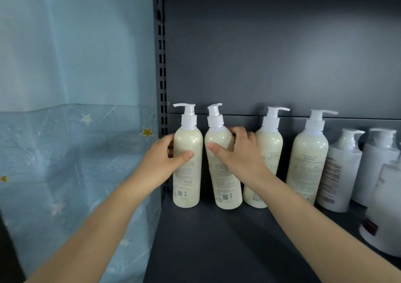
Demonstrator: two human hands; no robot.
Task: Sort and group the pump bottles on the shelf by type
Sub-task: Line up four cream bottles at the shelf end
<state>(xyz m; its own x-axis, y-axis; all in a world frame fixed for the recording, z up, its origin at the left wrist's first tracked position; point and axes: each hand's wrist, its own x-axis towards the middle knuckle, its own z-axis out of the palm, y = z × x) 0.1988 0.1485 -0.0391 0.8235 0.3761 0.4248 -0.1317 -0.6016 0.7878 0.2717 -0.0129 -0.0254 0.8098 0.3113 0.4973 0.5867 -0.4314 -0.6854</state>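
Several cream pump bottles with white pumps stand in a row at the back left of the dark shelf (217, 239). My left hand (161, 161) wraps the leftmost cream bottle (188, 148), which stands upright. My right hand (236, 152) grips the second cream bottle (225, 187), which leans slightly to the left. Two more cream bottles (268, 150) (308, 156) stand to the right, untouched. Farther right are white opaque pump bottles (338, 174) (379, 165), some wrapped in clear film.
A slotted metal upright (161, 70) bounds the shelf on the left, close to my left hand. Beyond it hangs a blue star-patterned cloth (76, 130). A larger white bottle (384, 213) sits at the right edge. The dark back panel (282, 54) rises behind the bottles.
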